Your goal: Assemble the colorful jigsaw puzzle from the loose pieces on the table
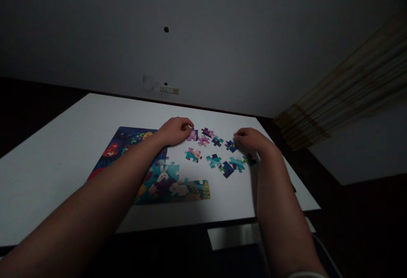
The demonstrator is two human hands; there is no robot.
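Note:
A partly joined jigsaw puzzle (162,180) lies on the white table, with my left forearm across it. Several loose pieces are spread to its right. My left hand (176,130) is closed at the fingertips on a purple puzzle piece (192,135) beyond the puzzle's upper right part. At the right, my right hand (249,138) has its fingers curled together beside a dark blue piece (231,145); whether it grips that piece is hidden. Nearer me lie a pink and teal piece (193,154), a teal piece (237,164) and a blue corner piece (226,169).
The white table (63,151) reaches back to a grey wall (222,49) with a socket strip (169,90). A striped curtain (343,83) hangs at the right. Below the table's front edge is a pale object (232,236).

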